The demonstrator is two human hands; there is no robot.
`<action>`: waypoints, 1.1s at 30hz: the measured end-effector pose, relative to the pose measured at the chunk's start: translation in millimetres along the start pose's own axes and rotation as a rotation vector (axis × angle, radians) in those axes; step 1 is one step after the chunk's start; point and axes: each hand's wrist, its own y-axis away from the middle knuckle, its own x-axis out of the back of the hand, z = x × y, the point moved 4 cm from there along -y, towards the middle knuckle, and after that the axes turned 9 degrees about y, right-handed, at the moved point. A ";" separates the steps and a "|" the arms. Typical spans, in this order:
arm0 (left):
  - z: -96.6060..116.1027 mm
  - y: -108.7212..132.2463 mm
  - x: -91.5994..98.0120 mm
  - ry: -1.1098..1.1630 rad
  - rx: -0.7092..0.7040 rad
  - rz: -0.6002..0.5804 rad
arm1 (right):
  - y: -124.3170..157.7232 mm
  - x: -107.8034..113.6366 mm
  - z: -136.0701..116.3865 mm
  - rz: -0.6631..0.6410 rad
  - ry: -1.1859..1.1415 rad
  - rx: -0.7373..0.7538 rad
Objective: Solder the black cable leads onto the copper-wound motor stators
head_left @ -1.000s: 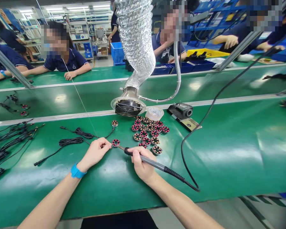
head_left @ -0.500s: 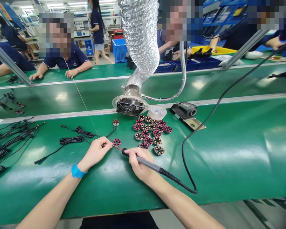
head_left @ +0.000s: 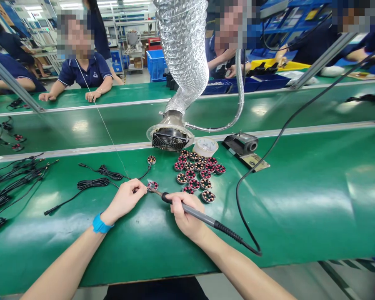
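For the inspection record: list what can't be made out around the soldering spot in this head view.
Head view:
Tip of the soldering iron at the round component: too small, with a pale wisp over it.
End of the black cable: hidden under the left hand.
Middle of the iron's grip: hidden by the right hand.
Far run of the cord: cut off by the right edge.

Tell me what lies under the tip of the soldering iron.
A round red-and-black coil part lies under the soldering iron tip, beside the left hand, on the green bench mat; its underside cannot be seen.
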 end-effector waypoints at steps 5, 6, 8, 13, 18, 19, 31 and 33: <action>-1.8 -0.2 0.2 0.015 0.004 -0.009 | -0.4 1.0 1.7 0.032 -0.019 -0.020; -2.2 -0.3 0.1 0.015 0.007 -0.008 | -0.4 0.8 2.2 0.030 -0.016 -0.022; -2.6 -0.5 -0.1 0.016 0.010 -0.011 | -0.5 -0.5 3.9 0.014 -0.011 -0.028; -1.9 -1.3 -0.7 0.034 -0.004 -0.019 | -1.4 -12.3 11.6 -0.069 -0.017 -0.012; -0.5 -0.7 -1.4 0.058 -0.008 -0.002 | 0.0 -29.7 19.7 -0.129 0.009 0.035; -0.3 -0.8 -1.7 0.062 -0.004 0.000 | 0.5 -33.2 21.5 -0.156 0.000 0.034; 4.5 -1.7 -1.3 0.029 -0.001 0.016 | -13.8 -52.0 18.1 -0.483 -0.016 0.172; 3.6 -1.7 -0.7 0.057 0.020 0.019 | -15.7 -54.5 19.7 -0.472 -0.015 0.179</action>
